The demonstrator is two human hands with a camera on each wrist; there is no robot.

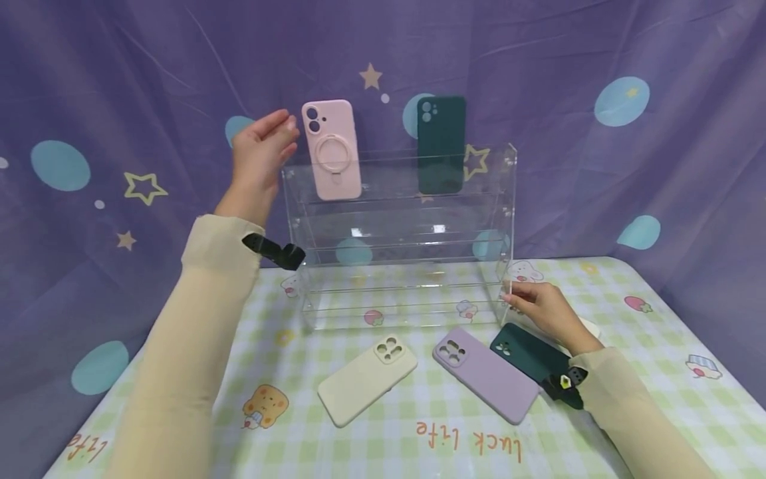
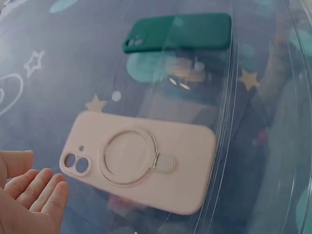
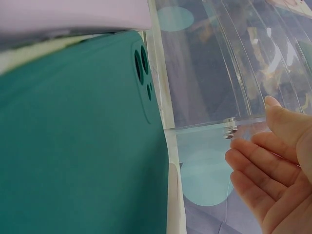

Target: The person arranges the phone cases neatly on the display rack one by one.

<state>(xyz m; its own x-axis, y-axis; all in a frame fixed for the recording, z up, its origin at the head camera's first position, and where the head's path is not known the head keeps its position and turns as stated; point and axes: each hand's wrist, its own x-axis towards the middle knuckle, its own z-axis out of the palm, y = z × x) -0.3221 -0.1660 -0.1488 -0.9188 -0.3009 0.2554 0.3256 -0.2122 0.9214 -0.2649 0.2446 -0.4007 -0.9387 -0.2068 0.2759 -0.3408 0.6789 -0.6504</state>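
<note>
A pink phone case (image 1: 340, 179) with a ring holder leans on the top tier of a transparent stepped stand (image 1: 397, 229). My left hand (image 1: 260, 156) is just left of that case, its fingers extended and apart from it. In the left wrist view the fingertips (image 2: 53, 187) lie near the case's camera cutouts. Along the same tier leans a dark green phone case (image 1: 441, 146). My right hand (image 1: 547, 313) is at the stand's lower right side, thumb and fairly straight fingers right at the side panel, with no phone case in it.
On the checked tablecloth (image 1: 269, 359) lie a cream phone case (image 1: 365, 386), a purple one (image 1: 487, 376) and another green one (image 1: 529, 352). A white item (image 1: 591, 327) shows partly behind my right wrist. A purple patterned curtain (image 1: 556, 193) hangs behind the stand.
</note>
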